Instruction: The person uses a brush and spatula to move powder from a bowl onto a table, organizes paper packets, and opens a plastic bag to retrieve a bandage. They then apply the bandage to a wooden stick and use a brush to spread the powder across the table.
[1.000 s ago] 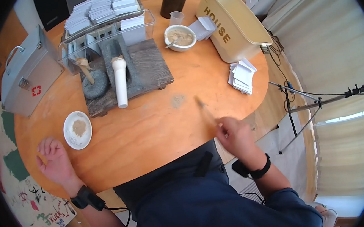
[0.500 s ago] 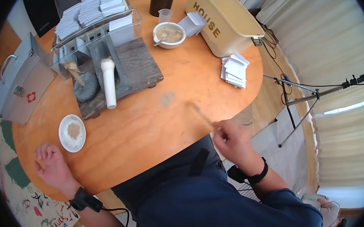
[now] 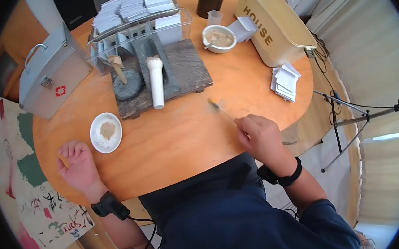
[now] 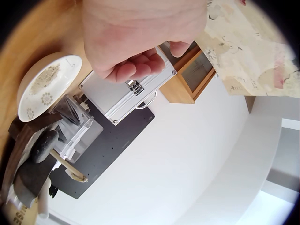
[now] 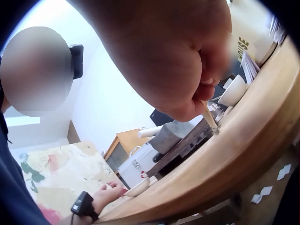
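Observation:
My right hand (image 3: 262,140) pinches the slim handle of a small brush (image 3: 227,115), its tan tip down at a faint patch of powder (image 3: 216,107) on the wooden tabletop. In the right wrist view the brush (image 5: 209,116) slants out from under the curled fingers to the wood. My left hand (image 3: 79,166) lies palm up at the table's left edge, fingers loosely bent and holding nothing. Just beyond it stands a white dish (image 3: 97,142) with a small heap of beige powder (image 3: 107,130); the left wrist view shows this dish (image 4: 65,75) beside the hand.
A dark wooden board (image 3: 187,68) bears a round stone mortar (image 3: 128,85), a stone trough and a white pestle (image 3: 157,88). Behind are a clear box of white packets and a white bowl (image 3: 220,49) of beige paste. Paper packets (image 3: 285,83), a cream bin (image 3: 274,28) and a metal case (image 3: 55,75) stand around.
The brush tip has come onto the powder patch from its right. My left hand keeps its palm-up pose beside the dish. The head view has shifted, so the table appears further right.

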A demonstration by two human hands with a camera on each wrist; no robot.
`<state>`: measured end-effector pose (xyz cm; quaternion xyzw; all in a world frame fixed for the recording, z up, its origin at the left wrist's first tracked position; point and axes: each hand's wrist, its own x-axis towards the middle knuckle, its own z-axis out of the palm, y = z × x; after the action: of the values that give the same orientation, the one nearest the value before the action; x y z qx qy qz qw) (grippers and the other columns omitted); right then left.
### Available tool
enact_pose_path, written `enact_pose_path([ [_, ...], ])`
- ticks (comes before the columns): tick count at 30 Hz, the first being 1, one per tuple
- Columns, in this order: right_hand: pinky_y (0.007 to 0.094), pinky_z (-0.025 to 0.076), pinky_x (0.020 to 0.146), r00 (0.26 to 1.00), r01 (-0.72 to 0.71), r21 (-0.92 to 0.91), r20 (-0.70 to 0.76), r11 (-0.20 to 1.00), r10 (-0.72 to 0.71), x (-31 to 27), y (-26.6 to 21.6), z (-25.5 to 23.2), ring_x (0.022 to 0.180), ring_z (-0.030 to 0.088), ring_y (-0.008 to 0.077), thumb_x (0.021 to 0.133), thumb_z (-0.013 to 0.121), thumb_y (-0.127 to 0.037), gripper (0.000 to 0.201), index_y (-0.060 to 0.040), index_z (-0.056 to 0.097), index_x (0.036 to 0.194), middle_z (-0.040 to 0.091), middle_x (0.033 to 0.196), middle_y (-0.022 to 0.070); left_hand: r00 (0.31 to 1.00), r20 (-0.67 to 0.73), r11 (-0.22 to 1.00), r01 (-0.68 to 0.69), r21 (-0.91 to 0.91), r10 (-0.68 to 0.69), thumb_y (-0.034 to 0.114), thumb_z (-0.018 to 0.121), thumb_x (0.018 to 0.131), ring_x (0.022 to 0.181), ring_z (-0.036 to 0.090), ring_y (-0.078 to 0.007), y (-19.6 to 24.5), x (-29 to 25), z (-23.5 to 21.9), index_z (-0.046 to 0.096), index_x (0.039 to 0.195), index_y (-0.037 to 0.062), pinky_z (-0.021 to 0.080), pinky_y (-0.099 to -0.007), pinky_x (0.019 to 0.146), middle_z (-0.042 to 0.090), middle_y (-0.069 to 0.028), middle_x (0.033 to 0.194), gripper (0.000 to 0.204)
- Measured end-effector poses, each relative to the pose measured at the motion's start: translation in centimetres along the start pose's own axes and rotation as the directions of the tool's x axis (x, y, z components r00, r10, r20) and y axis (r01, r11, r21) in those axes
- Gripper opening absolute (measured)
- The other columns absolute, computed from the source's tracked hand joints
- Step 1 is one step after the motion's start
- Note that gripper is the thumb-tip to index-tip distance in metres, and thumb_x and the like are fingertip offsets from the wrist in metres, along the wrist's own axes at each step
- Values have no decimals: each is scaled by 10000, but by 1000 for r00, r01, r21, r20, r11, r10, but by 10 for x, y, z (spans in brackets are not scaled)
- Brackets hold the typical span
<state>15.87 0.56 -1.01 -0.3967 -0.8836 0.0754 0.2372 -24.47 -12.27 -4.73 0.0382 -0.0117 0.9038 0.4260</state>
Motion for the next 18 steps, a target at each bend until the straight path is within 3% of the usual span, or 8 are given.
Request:
enact_pose_path([
  [3, 359, 479, 530, 996, 16, -39, -82, 999, -19, 6, -4, 1, 604, 580, 257, 710, 653, -51, 114, -56, 572, 791, 536, 654, 86, 1000, 8, 1000, 6, -10, -6, 102, 567, 791, 733, 389, -169, -1, 0, 1, 468, 911, 60, 312, -304, 679, 411, -37, 786, 162],
  [9, 349, 464, 511, 983, 183, -54, -25, 982, -184, 13, -6, 7, 607, 572, 225, 704, 660, -49, 116, -63, 591, 796, 522, 651, 62, 1000, 8, 999, 24, -23, -24, 112, 564, 798, 733, 387, -168, 0, 1, -1, 467, 912, 63, 310, -308, 679, 414, -34, 788, 157],
  [12, 351, 462, 511, 989, 96, -91, -101, 991, -105, 16, 0, 8, 607, 570, 231, 711, 661, -51, 102, -62, 589, 781, 519, 650, 64, 1000, -1, 999, 22, -29, -22, 113, 564, 794, 733, 387, -167, -1, 0, 1, 467, 912, 63, 312, -309, 679, 416, -33, 789, 161],
  [15, 350, 467, 515, 990, 142, -23, -11, 990, -142, 17, 1, 9, 607, 571, 234, 710, 663, -52, 101, -61, 590, 779, 519, 647, 64, 1000, 13, 999, 17, -27, -17, 112, 566, 790, 731, 387, -167, -2, 1, 0, 467, 913, 64, 311, -310, 679, 416, -33, 791, 165],
  [18, 349, 472, 522, 991, 113, -42, -72, 993, -116, 19, -8, 5, 609, 575, 239, 713, 663, -50, 95, -61, 592, 775, 529, 650, 65, 999, -31, 1000, 8, -21, -9, 111, 566, 788, 729, 385, -167, 0, 0, 0, 464, 913, 65, 309, -310, 677, 412, -32, 789, 168],
])
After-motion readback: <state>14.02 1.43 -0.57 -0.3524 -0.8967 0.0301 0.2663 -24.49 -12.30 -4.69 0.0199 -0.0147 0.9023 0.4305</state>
